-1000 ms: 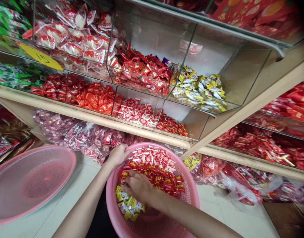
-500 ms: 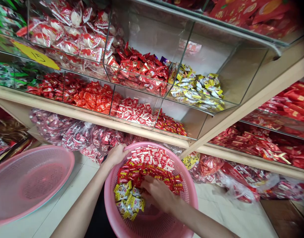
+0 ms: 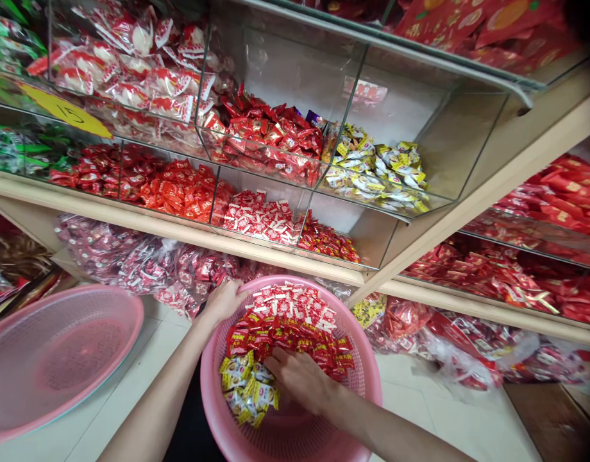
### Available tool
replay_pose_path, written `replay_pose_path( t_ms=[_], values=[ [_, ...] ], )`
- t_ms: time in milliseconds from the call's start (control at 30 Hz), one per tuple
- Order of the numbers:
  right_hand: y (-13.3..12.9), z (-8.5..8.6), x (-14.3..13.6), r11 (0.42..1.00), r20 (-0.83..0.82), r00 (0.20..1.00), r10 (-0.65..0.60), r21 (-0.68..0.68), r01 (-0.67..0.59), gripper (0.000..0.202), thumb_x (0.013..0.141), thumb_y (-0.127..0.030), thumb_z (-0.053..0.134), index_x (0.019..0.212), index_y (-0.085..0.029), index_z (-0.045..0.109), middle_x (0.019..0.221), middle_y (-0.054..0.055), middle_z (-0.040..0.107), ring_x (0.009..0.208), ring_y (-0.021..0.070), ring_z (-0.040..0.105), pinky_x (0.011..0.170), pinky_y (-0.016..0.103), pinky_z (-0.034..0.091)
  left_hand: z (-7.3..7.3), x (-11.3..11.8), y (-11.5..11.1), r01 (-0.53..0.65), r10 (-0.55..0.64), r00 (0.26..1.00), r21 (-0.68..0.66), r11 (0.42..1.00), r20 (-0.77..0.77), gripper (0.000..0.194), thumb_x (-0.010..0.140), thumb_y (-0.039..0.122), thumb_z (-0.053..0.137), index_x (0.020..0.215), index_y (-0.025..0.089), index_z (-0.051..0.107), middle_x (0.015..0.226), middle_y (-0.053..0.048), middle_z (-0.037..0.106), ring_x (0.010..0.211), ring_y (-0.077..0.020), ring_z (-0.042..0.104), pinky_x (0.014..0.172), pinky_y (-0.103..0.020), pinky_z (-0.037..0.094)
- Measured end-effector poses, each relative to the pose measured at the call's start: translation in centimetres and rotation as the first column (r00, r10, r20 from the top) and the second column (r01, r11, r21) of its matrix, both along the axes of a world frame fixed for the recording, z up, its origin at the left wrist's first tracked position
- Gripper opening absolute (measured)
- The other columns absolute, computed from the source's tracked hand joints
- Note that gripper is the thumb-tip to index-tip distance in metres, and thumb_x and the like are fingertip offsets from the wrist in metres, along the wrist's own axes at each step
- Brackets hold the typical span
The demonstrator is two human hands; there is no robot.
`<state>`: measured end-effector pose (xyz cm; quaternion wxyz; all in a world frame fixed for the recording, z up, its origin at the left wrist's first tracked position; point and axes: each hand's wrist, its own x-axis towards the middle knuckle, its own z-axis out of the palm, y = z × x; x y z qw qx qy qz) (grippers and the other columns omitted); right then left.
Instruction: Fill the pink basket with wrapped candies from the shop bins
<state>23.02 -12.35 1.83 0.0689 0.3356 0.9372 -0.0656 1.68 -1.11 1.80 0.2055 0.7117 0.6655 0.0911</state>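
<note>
A pink round basket holds red-and-white candies, red candies with yellow print and yellow-and-white candies. At its upper left rim is my left hand, fingers wrapped round the edge. My right hand is inside the basket, its curled fingertips touching the candies where the red and yellow ones meet. What those fingers hold, if anything, is hidden.
Clear bins of wrapped candies stand on a wooden shelf ahead. Bagged candies lie beneath it. Another pink basket is on the floor at left, and a brown box at lower right.
My right hand has shifted slightly left and down within the basket, toward the yellow candies. My left hand keeps its place on the rim. The view has moved a little.
</note>
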Motion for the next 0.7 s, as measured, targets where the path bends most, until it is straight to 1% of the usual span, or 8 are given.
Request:
replay_pose_path(
  t_ms=[267, 333, 400, 533, 700],
  values=[
    [-0.2, 0.7, 0.2, 1.000, -0.041, 0.999, 0.019, -0.023, -0.020, 0.010, 0.090, -0.019, 0.049, 0.098, -0.020, 0.055, 0.098, 0.003, 0.062, 0.078, 0.0161, 0.062, 0.058, 0.026, 0.049, 0.1, 0.0, 0.0, 0.003, -0.003, 1.000, -0.008, 1.000, -0.013, 0.037, 0.088, 0.051, 0.038, 0.083, 0.021, 0.061, 0.083, -0.007, 0.070, 0.077, -0.0203, 0.064, 0.061, -0.025, 0.036],
    [-0.2, 0.9, 0.1, 0.999, -0.038, 0.998, 0.041, 0.001, -0.041, 0.010, 0.090, -0.017, 0.049, 0.098, -0.019, 0.055, 0.099, 0.003, 0.061, 0.079, 0.0160, 0.061, 0.060, 0.026, 0.049, 0.1, 0.0, 0.0, 0.004, -0.004, 1.000, -0.005, 1.000, -0.016, 0.036, 0.088, 0.049, 0.039, 0.084, 0.022, 0.061, 0.084, -0.007, 0.070, 0.077, -0.0206, 0.064, 0.062, -0.025, 0.037],
    [-0.2, 1.2, -0.1, 0.996, -0.032, 0.997, 0.075, 0.053, -0.074, 0.012, 0.089, -0.015, 0.049, 0.099, -0.018, 0.055, 0.100, 0.005, 0.060, 0.082, 0.0164, 0.061, 0.063, 0.027, 0.050, 0.0, 0.0, 0.0, 0.003, -0.003, 1.000, -0.005, 1.000, -0.018, 0.036, 0.088, 0.050, 0.038, 0.084, 0.022, 0.061, 0.084, -0.007, 0.070, 0.078, -0.0206, 0.064, 0.062, -0.025, 0.037],
    [-0.5, 1.7, -0.7, 0.979, 0.011, 0.991, 0.137, 0.150, -0.137, 0.015, 0.087, -0.010, 0.050, 0.101, -0.014, 0.055, 0.099, 0.008, 0.060, 0.083, 0.0188, 0.060, 0.068, 0.031, 0.051, -0.2, 0.0, 0.1, 0.001, -0.002, 1.000, -0.009, 1.000, -0.016, 0.043, 0.088, 0.057, 0.035, 0.083, 0.022, 0.060, 0.084, -0.007, 0.070, 0.078, -0.0208, 0.065, 0.062, -0.025, 0.036],
    [-0.9, 1.7, -1.3, 0.981, 0.020, 0.990, 0.138, 0.137, -0.139, 0.015, 0.085, -0.008, 0.052, 0.100, -0.011, 0.057, 0.095, 0.008, 0.061, 0.080, 0.0195, 0.059, 0.063, 0.032, 0.051, -0.2, 0.0, 0.1, 0.001, -0.001, 1.000, -0.005, 1.000, -0.012, 0.045, 0.087, 0.059, 0.033, 0.083, 0.022, 0.059, 0.084, -0.008, 0.070, 0.078, -0.0224, 0.065, 0.062, -0.026, 0.037]
  ],
)
